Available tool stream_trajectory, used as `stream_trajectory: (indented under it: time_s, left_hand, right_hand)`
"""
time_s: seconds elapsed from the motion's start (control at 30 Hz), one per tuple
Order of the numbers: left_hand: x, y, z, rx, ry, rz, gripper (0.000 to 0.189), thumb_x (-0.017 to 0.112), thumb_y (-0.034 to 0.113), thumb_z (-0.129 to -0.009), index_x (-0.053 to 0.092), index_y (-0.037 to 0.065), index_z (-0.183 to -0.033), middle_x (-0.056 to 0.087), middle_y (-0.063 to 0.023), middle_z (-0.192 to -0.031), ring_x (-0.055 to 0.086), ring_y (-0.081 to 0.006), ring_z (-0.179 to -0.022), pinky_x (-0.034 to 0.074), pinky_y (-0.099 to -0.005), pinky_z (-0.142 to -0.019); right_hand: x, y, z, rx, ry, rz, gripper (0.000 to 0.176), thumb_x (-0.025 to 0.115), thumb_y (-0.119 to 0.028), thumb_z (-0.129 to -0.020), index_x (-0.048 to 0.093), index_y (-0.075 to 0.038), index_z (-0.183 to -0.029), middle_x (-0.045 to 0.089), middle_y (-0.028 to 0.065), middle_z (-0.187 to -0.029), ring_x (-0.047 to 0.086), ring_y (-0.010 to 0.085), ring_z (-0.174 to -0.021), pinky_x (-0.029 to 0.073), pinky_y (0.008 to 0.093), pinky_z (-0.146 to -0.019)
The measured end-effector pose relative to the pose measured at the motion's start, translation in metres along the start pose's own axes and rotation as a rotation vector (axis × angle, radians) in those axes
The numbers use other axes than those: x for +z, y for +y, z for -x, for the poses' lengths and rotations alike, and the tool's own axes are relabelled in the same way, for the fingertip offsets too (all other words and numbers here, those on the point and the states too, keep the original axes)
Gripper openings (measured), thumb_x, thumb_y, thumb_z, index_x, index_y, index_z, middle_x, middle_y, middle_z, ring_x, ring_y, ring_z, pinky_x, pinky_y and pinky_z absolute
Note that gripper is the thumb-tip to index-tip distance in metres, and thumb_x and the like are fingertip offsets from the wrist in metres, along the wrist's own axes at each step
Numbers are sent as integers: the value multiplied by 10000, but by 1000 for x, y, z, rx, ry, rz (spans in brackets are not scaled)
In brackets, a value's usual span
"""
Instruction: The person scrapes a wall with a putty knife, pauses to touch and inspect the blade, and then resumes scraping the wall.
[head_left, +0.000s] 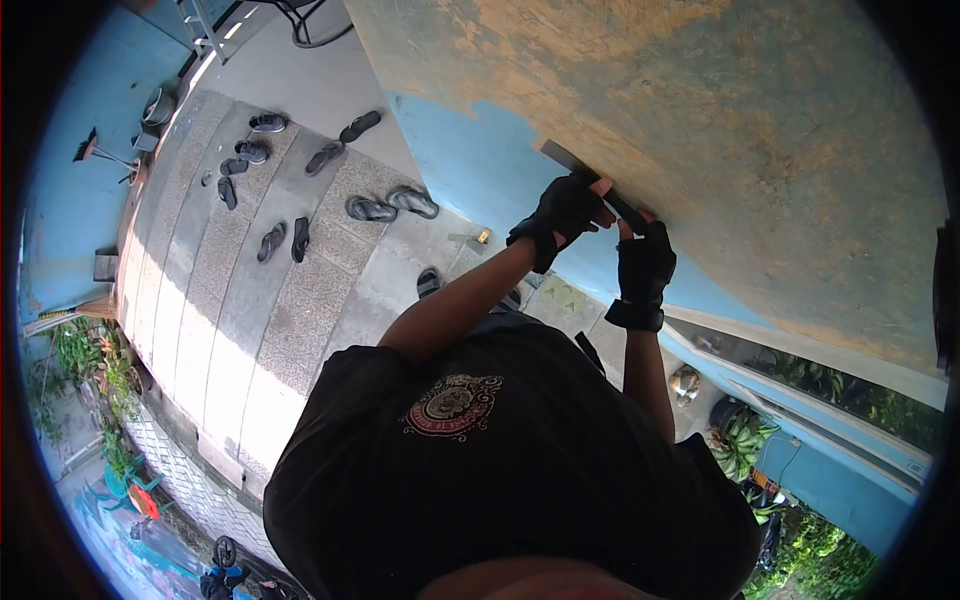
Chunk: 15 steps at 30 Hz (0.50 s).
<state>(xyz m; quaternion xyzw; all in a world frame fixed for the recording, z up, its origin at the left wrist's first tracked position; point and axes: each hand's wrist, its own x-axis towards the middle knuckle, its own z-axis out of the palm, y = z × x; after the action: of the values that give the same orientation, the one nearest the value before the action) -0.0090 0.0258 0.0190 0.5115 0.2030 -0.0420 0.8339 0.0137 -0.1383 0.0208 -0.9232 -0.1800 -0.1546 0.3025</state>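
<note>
A flat dark tool with a thin blade (563,155) lies against the wall (700,130), whose surface is mottled tan and grey with light blue paint below. My left hand (570,212), in a black fingerless glove, is closed on the middle of the tool, with its fingertips near the wall. My right hand (645,262), also in a black fingerless glove, has its fingers bent around the tool's lower end. The two hands are close together, just apart.
Several sandals and shoes (370,208) lie on the paved floor (330,270) at the left. A small yellow object (484,236) is on the floor near the wall. A cat-like shape (685,384) and potted plants (740,440) are at the lower right.
</note>
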Motion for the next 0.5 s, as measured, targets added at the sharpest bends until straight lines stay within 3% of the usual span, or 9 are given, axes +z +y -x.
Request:
stream_trajectory:
  time_s: [0.07,0.13,0.27,0.4,0.5]
  left_hand:
    - [1,4,2,-11,-21,-157,413,558,387,-960,653,-11,-904,692,-100,-685,688,-179,-632,541,-279,-565]
    - [3,7,2,8,-90,-226,459,539,403,-965,671,-20,-843,690,-109,-656,696,-180,-646,541,-269,-565]
    - [9,9,-1,-30,-105,-255,473,529,417,-966,666,-24,-868,695,-123,-670,694,-186,-633,544,-273,-566]
    - [2,-3,-12,-74,-138,-152,484,510,438,-973,646,-8,-844,695,-133,-681,693,-190,-622,543,-291,-549]
    - [-5,4,-6,-102,-150,-60,526,468,494,-978,628,5,-865,690,-144,-684,687,-203,-615,537,-294,-541]
  right_hand:
    - [1,6,10,73,4,-97,329,760,-219,-823,643,-15,-1053,695,88,-764,669,162,-583,510,277,-542]
    - [-7,4,9,112,9,-133,330,759,-207,-825,635,0,-1050,693,88,-763,661,152,-569,505,265,-531]
    - [-15,10,4,131,-4,-181,326,769,-205,-819,621,10,-1013,684,85,-749,646,141,-543,496,259,-513]
    - [-14,8,2,179,6,-232,310,779,-212,-808,616,2,-963,680,88,-740,645,142,-536,492,260,-511]
    - [-17,2,-2,92,65,-185,301,789,-209,-797,611,-8,-933,676,82,-718,644,141,-532,490,260,-512]
